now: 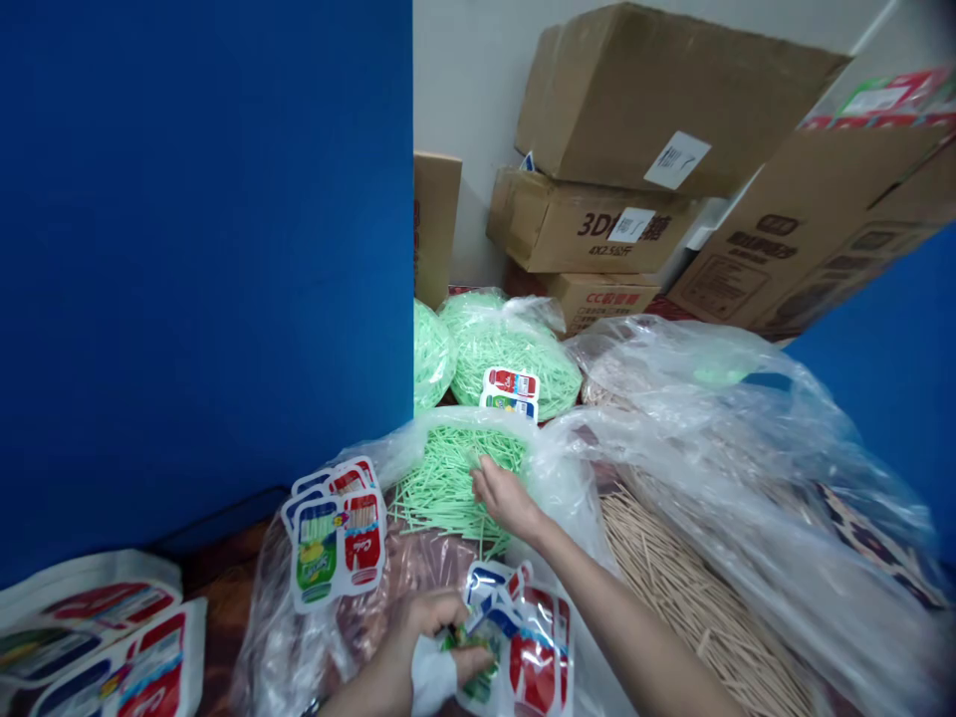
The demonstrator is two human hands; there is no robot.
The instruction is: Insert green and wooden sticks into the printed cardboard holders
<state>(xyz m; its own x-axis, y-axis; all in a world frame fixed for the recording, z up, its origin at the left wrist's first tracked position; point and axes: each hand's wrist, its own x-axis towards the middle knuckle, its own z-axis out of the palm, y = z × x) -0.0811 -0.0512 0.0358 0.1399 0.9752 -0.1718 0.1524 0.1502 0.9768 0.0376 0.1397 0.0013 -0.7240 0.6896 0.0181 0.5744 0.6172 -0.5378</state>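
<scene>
My right hand (pixel 502 495) is over the pile of thin green sticks (pixel 448 478) in an open clear plastic bag, its fingers pinched together; what is between them is too small to make out. Low in the middle, my left hand (pixel 448 642), with white wrapping at the thumb side, grips a printed pouch (pixel 538 647) with red and green bottle pictures. To the left, several filled pouches (pixel 340 533) lie overlapped on clear plastic. Brown sticks (pixel 694 588) fill another open bag at the right.
Closed bags of green sticks (pixel 512 349) stand behind, with a pouch (pixel 510 391) against them. Stacked cardboard boxes (pixel 612 224) rise at the back right. A blue panel (pixel 209 249) blocks the left side. More pouches (pixel 141 667) lie at the lower left.
</scene>
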